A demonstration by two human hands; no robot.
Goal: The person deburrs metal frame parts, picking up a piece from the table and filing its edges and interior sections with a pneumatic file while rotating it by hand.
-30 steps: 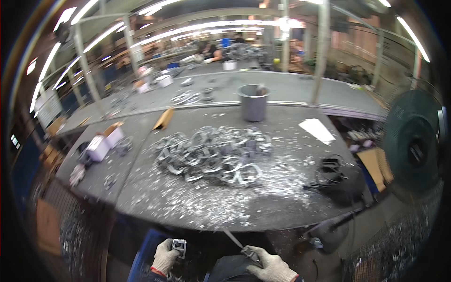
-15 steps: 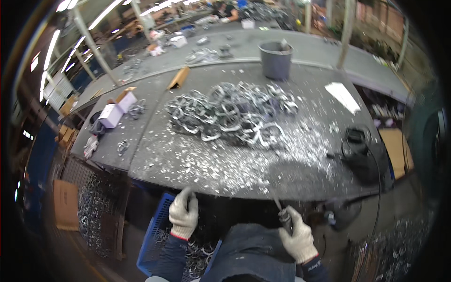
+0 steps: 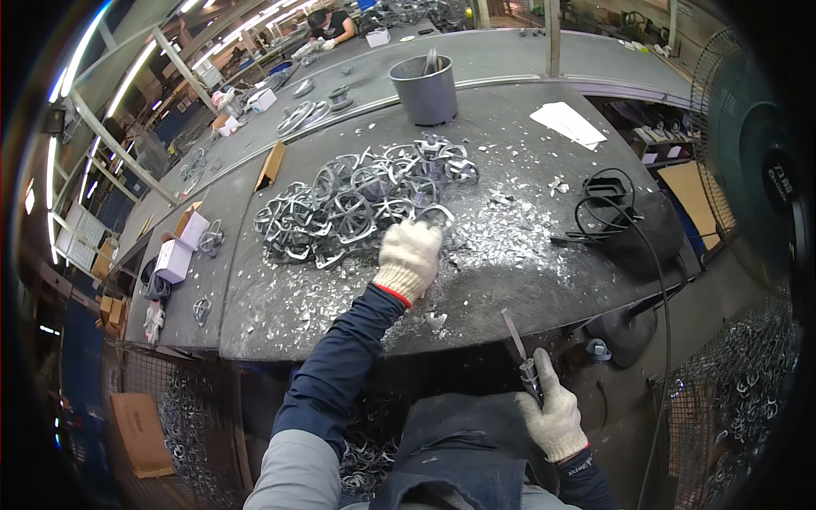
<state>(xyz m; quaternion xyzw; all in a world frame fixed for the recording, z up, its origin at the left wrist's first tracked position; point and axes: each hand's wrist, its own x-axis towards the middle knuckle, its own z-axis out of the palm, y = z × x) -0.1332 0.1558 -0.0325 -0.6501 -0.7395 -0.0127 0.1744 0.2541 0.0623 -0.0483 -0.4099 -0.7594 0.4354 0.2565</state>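
My left hand [image 3: 410, 257], in a white knit glove, reaches over the table to the near right edge of a pile of grey ring-shaped metal castings [image 3: 353, 200]. Its fingers curl down at the near edge of one ring-shaped casting [image 3: 439, 214]; the fingertips are partly hidden. My right hand [image 3: 552, 412], gloved too, is in front of the table's edge at the lower right. It is closed round the handle of a flat file [image 3: 515, 336], whose narrow blade points up and away toward the table.
Bright metal flakes [image 3: 518, 229] litter the dark table [image 3: 476, 306]. A grey bucket [image 3: 425, 93] stands at the back, with white sheets [image 3: 568, 123] to its right. A black cable [image 3: 654, 255] hangs over the right side beside a fan [image 3: 756, 153]. Another person [image 3: 331, 30] sits far off.
My left hand has moved from above the blue crate by the table's front edge, forward and right to the pile. The right hand still holds the file. The view has shifted right.
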